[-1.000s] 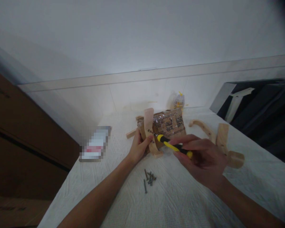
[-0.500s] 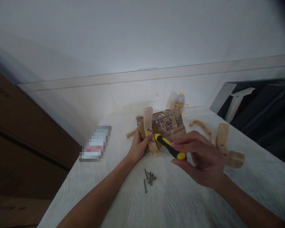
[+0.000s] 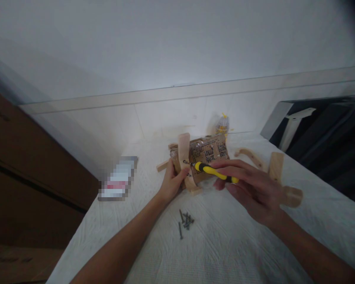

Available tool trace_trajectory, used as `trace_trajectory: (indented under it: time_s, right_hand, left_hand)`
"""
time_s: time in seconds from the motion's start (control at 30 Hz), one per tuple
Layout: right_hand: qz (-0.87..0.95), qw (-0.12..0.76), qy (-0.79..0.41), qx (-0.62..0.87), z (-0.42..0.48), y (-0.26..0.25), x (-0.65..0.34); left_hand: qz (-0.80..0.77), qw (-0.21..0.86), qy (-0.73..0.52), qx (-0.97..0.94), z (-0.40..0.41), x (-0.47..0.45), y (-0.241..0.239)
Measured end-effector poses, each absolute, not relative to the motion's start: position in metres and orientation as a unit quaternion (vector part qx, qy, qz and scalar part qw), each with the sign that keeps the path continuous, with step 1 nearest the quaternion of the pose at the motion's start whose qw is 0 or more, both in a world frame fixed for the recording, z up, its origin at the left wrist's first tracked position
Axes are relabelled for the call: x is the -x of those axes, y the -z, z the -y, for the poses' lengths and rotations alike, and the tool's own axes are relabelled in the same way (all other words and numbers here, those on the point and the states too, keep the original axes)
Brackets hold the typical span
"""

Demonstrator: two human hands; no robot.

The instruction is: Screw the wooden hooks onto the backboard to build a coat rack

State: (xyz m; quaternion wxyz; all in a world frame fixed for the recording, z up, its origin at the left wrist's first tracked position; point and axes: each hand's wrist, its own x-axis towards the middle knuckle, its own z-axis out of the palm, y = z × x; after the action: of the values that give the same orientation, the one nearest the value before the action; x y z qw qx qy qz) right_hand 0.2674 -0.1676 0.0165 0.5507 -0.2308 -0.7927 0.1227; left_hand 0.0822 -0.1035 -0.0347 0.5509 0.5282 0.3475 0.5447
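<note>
My left hand (image 3: 174,177) is wrapped round a curved pale wooden piece (image 3: 184,146), thumb pressed on its face. That piece rests against a brown printed package wrapped in clear film (image 3: 208,152). A black-and-yellow screwdriver (image 3: 214,171) sits between the fingers and thumb of my right hand (image 3: 248,187). Its tip points left at a dark hole or screw in the wooden piece, just above my left thumb; whether it touches I cannot tell. Several loose screws (image 3: 187,221) lie on the white cloth (image 3: 154,244) in front of the package.
More wooden parts (image 3: 275,167) lie right of my right hand, one of them curved (image 3: 251,156). A small bag with yellow contents (image 3: 222,125) stands by the wall. At left are a blurred-out flat item (image 3: 120,177) and a big cardboard box (image 3: 32,177); dark panels (image 3: 328,138) stand at right.
The screwdriver has turned in my right hand, its handle end swinging up and to the right. My right-hand fingers have shifted along the handle. My left hand stays in place.
</note>
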Motion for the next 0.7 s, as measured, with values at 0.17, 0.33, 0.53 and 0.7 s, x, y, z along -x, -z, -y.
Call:
trace_trajectory:
  time_s: [0.17,0.33,0.53,0.7]
  right_hand:
    - [0.797,0.555,-0.05,0.231,0.17,-0.017,-0.264]
    - [0.776,0.575,0.028,0.258,0.167,-0.013,-0.26]
    - [0.804,0.502,0.1,0.303,0.167,-0.012,-0.259]
    - [0.764,0.519,0.078,0.376,0.16,-0.011,-0.261]
  left_hand:
    - [-0.336,0.553,-0.554,-0.523,0.103,-0.082,0.036]
    - [-0.349,0.532,-0.553,-0.538,0.1,-0.08,0.04]
    - [-0.426,0.379,-0.604,-0.556,0.101,-0.08,0.039]
    - [-0.475,0.283,-0.611,-0.566,0.103,-0.079,0.039]
